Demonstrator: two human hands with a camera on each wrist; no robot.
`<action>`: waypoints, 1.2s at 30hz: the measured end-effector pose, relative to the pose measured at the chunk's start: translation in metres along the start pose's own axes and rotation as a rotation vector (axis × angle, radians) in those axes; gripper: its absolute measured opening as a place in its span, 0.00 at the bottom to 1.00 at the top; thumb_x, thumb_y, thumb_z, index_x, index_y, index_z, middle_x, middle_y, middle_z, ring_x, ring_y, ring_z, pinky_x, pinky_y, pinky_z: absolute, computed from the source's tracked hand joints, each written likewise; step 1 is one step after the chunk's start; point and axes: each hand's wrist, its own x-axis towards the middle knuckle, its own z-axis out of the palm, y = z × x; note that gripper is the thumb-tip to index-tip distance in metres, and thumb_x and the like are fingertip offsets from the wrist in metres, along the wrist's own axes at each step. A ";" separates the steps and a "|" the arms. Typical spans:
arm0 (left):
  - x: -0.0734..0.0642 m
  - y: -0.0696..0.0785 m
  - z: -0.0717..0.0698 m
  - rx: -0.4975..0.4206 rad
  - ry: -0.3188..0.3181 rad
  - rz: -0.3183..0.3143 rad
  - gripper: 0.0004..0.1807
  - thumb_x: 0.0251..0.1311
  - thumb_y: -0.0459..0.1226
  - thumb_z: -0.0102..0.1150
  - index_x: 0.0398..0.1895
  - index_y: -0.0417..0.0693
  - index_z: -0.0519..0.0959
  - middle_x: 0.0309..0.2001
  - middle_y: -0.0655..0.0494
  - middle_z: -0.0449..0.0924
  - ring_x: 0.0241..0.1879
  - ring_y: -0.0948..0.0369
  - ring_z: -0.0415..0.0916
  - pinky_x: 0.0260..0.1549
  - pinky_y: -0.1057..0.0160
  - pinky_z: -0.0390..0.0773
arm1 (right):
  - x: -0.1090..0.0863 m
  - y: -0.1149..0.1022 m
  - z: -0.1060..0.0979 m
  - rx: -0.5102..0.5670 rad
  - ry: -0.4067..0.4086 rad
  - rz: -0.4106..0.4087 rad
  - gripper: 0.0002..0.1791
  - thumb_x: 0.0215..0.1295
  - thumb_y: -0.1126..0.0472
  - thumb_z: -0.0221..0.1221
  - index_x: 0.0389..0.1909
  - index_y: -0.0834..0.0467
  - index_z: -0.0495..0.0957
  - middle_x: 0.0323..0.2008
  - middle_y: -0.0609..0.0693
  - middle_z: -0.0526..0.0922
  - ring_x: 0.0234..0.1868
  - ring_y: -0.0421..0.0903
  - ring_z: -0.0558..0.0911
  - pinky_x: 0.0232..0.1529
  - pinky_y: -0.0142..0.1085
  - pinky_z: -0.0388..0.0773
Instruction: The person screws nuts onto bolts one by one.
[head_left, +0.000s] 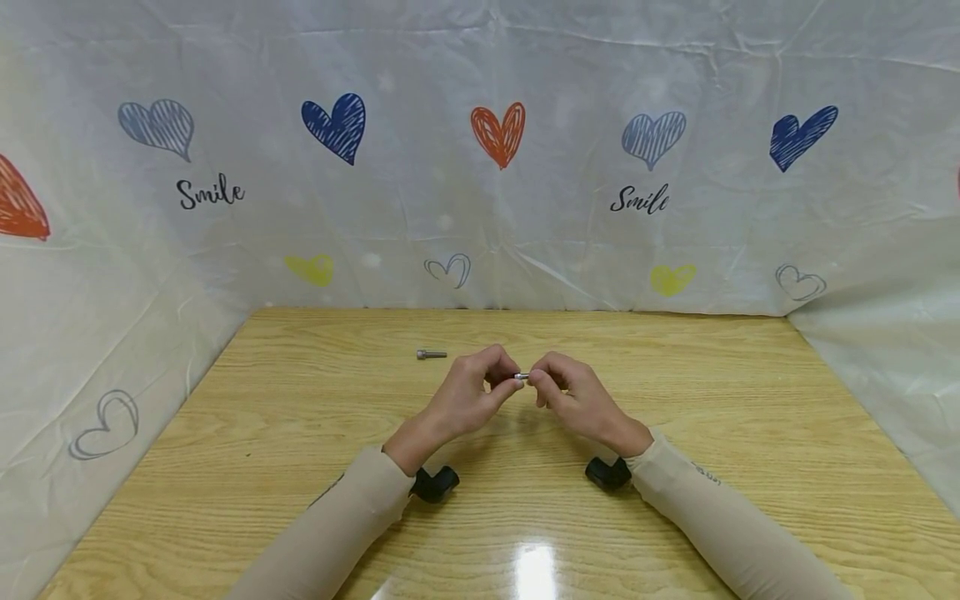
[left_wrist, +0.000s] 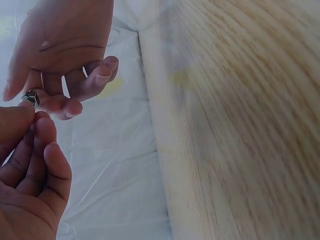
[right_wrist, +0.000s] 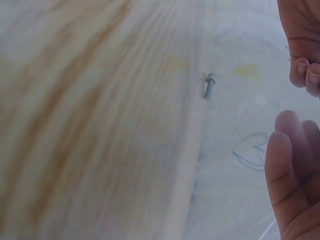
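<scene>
A small silver hex nut (left_wrist: 31,97) shows at the fingertips of my left hand (head_left: 468,392); thumb and forefinger pinch the metal piece. From above, a short silver length (head_left: 522,376) spans the gap between both hands. My right hand (head_left: 581,400) meets its right end with bent thumb and forefinger. In the left wrist view the right thumb (left_wrist: 11,82) seems slightly apart from the nut, so I cannot tell whether that hand pinches it. Any bolt behind the nut is hidden. Past the left hand, a socket-head bolt (head_left: 431,354) lies on the table.
The wood-grain table (head_left: 300,433) reaches back to a white cloth backdrop (head_left: 420,208) printed with hearts and "Smile". Cloth also hangs along both sides. Black wrist mounts (head_left: 437,483) sit beneath the wrists, and light glares off the front of the tabletop.
</scene>
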 end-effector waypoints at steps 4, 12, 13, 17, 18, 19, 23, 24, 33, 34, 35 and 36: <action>0.000 0.000 0.000 0.004 0.001 -0.005 0.03 0.61 0.31 0.61 0.34 0.46 0.76 0.28 0.61 0.78 0.25 0.69 0.74 0.27 0.66 0.77 | -0.001 -0.001 0.000 0.009 0.004 0.018 0.06 0.69 0.69 0.53 0.45 0.62 0.73 0.32 0.51 0.77 0.25 0.42 0.78 0.28 0.39 0.76; 0.000 0.000 -0.001 0.003 0.006 -0.008 0.04 0.61 0.31 0.62 0.35 0.46 0.76 0.29 0.60 0.79 0.25 0.69 0.74 0.27 0.64 0.78 | -0.001 -0.001 0.001 0.021 0.013 -0.021 0.11 0.66 0.71 0.56 0.47 0.63 0.69 0.32 0.57 0.77 0.24 0.45 0.78 0.25 0.36 0.74; 0.000 0.000 -0.001 0.003 0.007 -0.008 0.04 0.61 0.31 0.62 0.35 0.46 0.76 0.29 0.60 0.79 0.26 0.69 0.74 0.27 0.64 0.78 | -0.001 -0.001 0.001 0.020 0.013 -0.023 0.10 0.66 0.71 0.56 0.47 0.64 0.70 0.29 0.57 0.78 0.24 0.44 0.78 0.25 0.36 0.74; 0.000 0.000 -0.001 0.001 0.004 -0.010 0.04 0.61 0.31 0.62 0.34 0.46 0.76 0.28 0.60 0.78 0.26 0.69 0.75 0.28 0.65 0.78 | 0.000 -0.001 0.002 0.019 0.012 -0.026 0.07 0.68 0.72 0.53 0.45 0.64 0.71 0.26 0.56 0.79 0.24 0.40 0.78 0.26 0.38 0.76; 0.000 0.000 -0.002 -0.001 0.003 -0.012 0.04 0.61 0.31 0.62 0.34 0.46 0.76 0.28 0.60 0.78 0.26 0.69 0.75 0.28 0.65 0.78 | 0.000 -0.001 0.002 0.019 0.013 -0.027 0.06 0.68 0.72 0.53 0.44 0.64 0.72 0.27 0.54 0.79 0.24 0.39 0.78 0.26 0.38 0.76; 0.000 0.000 -0.002 -0.002 0.002 -0.013 0.04 0.61 0.31 0.62 0.34 0.46 0.76 0.28 0.60 0.78 0.26 0.69 0.74 0.28 0.65 0.78 | 0.000 0.000 0.002 0.019 0.015 -0.027 0.05 0.69 0.71 0.53 0.44 0.64 0.72 0.28 0.53 0.79 0.24 0.40 0.78 0.26 0.38 0.76; 0.000 0.000 -0.002 -0.004 0.001 -0.012 0.03 0.61 0.32 0.61 0.34 0.47 0.76 0.28 0.60 0.78 0.26 0.69 0.74 0.27 0.65 0.78 | 0.000 0.000 0.002 0.024 0.019 -0.023 0.04 0.70 0.70 0.51 0.40 0.63 0.75 0.29 0.48 0.78 0.24 0.47 0.78 0.24 0.35 0.74; 0.000 0.000 -0.002 -0.005 0.000 -0.010 0.03 0.61 0.32 0.61 0.34 0.47 0.76 0.28 0.60 0.78 0.26 0.69 0.74 0.27 0.65 0.78 | 0.000 0.000 0.002 0.024 0.019 -0.022 0.05 0.70 0.70 0.51 0.39 0.62 0.76 0.28 0.49 0.78 0.24 0.49 0.78 0.24 0.34 0.73; 0.000 0.001 -0.001 -0.002 0.002 0.007 0.04 0.61 0.31 0.61 0.34 0.46 0.76 0.28 0.60 0.78 0.26 0.69 0.74 0.27 0.67 0.77 | 0.000 0.002 0.001 0.002 0.017 -0.037 0.08 0.71 0.71 0.49 0.36 0.59 0.76 0.26 0.54 0.76 0.24 0.49 0.77 0.24 0.35 0.71; 0.000 0.001 -0.001 0.000 0.003 0.008 0.04 0.61 0.31 0.61 0.34 0.46 0.76 0.28 0.60 0.78 0.26 0.69 0.74 0.27 0.67 0.77 | 0.000 0.001 0.000 0.002 0.018 -0.032 0.07 0.71 0.71 0.49 0.38 0.60 0.76 0.27 0.53 0.76 0.24 0.48 0.77 0.24 0.36 0.72; 0.000 0.002 -0.002 -0.001 0.003 0.007 0.04 0.61 0.31 0.61 0.34 0.46 0.76 0.28 0.60 0.78 0.26 0.69 0.74 0.27 0.67 0.77 | 0.000 0.000 0.000 0.004 0.018 -0.024 0.06 0.71 0.70 0.50 0.40 0.61 0.75 0.27 0.52 0.76 0.23 0.48 0.77 0.25 0.37 0.73; 0.000 0.002 -0.002 -0.003 0.002 0.007 0.03 0.61 0.31 0.61 0.35 0.45 0.76 0.28 0.60 0.78 0.26 0.68 0.74 0.27 0.66 0.77 | 0.000 0.000 0.000 0.005 0.019 -0.017 0.05 0.71 0.70 0.51 0.41 0.61 0.75 0.28 0.51 0.76 0.24 0.47 0.77 0.25 0.38 0.73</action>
